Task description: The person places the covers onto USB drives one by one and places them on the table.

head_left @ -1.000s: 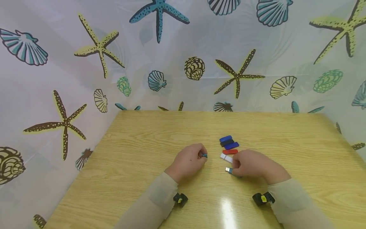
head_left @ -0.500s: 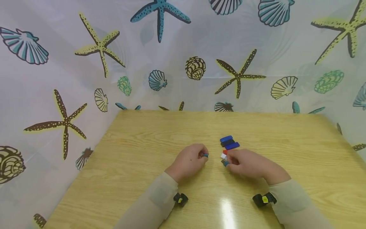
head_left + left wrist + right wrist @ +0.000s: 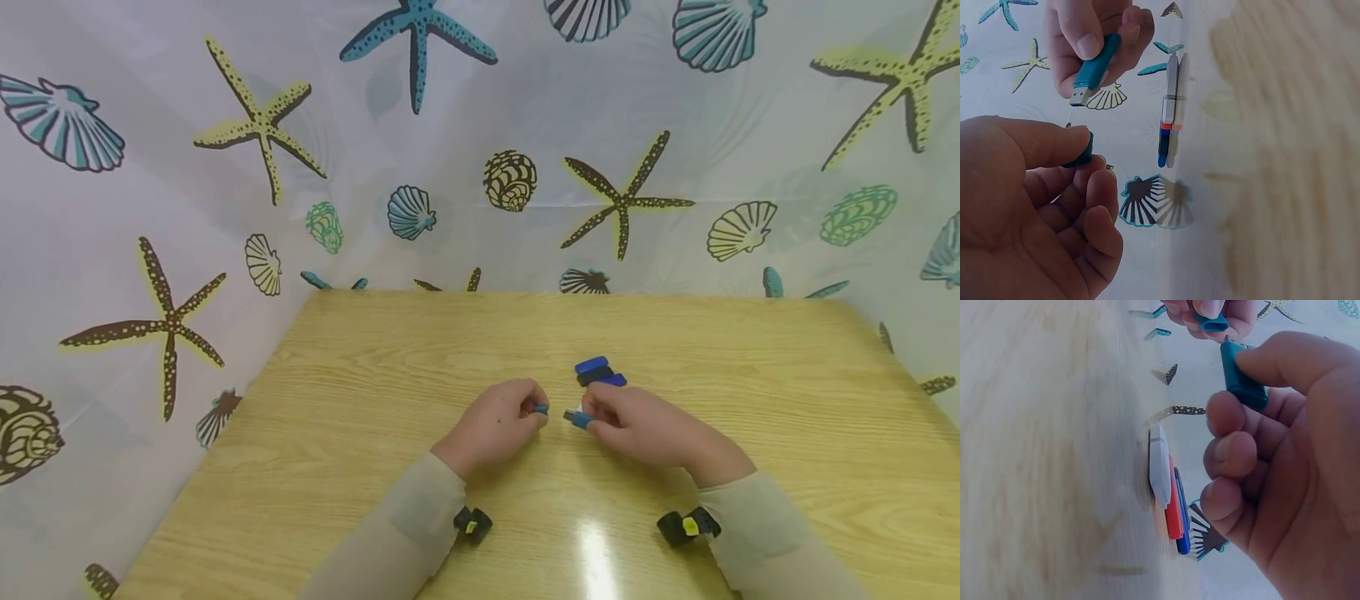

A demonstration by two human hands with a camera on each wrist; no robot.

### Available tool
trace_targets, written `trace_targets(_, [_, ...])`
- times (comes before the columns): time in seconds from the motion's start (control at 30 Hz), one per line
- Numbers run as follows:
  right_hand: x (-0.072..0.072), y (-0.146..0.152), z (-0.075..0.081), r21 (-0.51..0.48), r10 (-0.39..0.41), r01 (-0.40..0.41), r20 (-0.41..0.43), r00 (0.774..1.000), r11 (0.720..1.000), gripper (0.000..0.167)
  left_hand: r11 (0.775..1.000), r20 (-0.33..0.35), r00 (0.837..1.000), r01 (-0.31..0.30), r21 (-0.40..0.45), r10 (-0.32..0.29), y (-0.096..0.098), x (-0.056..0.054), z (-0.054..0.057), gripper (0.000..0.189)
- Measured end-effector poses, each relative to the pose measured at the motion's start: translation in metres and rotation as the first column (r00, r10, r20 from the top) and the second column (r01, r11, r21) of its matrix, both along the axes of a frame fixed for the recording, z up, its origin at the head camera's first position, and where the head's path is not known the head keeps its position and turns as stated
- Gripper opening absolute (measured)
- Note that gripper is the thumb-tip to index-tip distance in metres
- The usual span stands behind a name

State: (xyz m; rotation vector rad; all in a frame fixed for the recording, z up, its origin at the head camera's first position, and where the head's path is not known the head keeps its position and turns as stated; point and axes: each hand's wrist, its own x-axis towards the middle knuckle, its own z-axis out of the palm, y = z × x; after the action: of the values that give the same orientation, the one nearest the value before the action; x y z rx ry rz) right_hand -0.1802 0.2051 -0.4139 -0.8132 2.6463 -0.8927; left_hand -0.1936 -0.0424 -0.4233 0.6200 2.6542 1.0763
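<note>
A teal USB flash drive is pinched between the thumb and fingers of my right hand. Its metal plug is bare and points left, toward the other hand, as the left wrist view also shows for the drive. My left hand pinches a small teal cap between thumb and fingers. The cap's hollow end faces the plug in the right wrist view. In the head view a small gap separates cap and drive. Both hands are just above the table.
Beyond my right hand lie a blue USB stick, a black one and another blue one. A white stick and a red stick lie nearer, mostly hidden by that hand in the head view. A shell-patterned curtain backs the wooden table.
My right hand has picked the teal flash drive up off the table, turned it and brought it left, close to the cap. The left hand has stayed almost still, holding the cap.
</note>
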Motion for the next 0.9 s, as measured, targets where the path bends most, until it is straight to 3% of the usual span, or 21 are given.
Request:
trace_targets(0.4, [0.0,-0.0047,-0.0015,-0.025,-0.012,0.011,-0.016,1.0,1.0,0.006,0.998,0.035,0.998,0.051,0.041,-0.053,-0.0004,0.0006,0.0018,0.004])
trace_targets(0.9, [0.0008,-0.0079,-0.002,-0.035,-0.024,0.022,-0.032,0.999,0.999,0.005,0.993,0.025,0.994,0.103,0.059,-0.105,0.0001,0.0017,0.0013,0.004])
